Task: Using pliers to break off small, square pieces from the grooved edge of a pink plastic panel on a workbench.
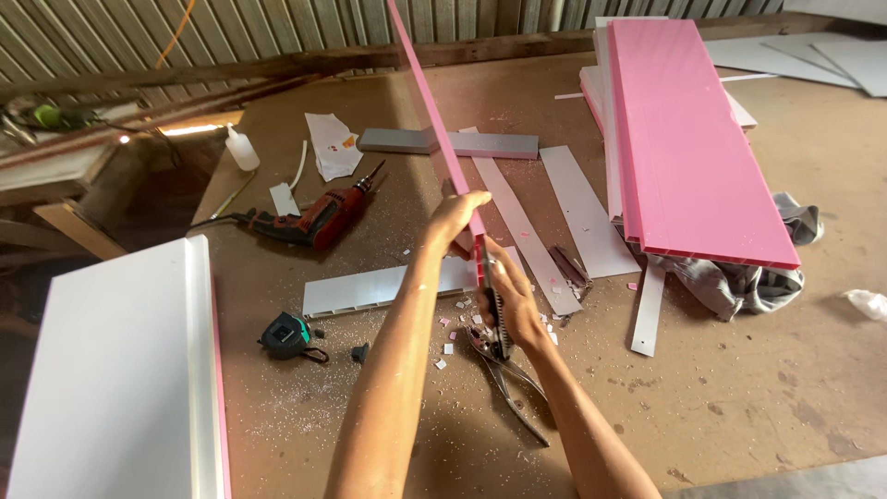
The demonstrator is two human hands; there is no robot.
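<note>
Head view: My left hand point(457, 217) was clamped on the pink strip point(434, 120), which stood on edge and angled away from me over the tabletop point(721, 388), steadying it for the blade. My right hand point(513, 300) was closed on a knife point(492, 310) set against the strip's near end. Snips point(508, 383) lay below, within reach, and offcut chips point(453, 337) sat beneath the cut.

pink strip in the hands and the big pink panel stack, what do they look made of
The long thin pink strip, held by the left hand with the right hand below it, looks like smooth, glossy plastic, probably PVC. The flat pink panel stack looks alike: its cut end shows hollow cells, typical of extruded plastic panelling.
</note>
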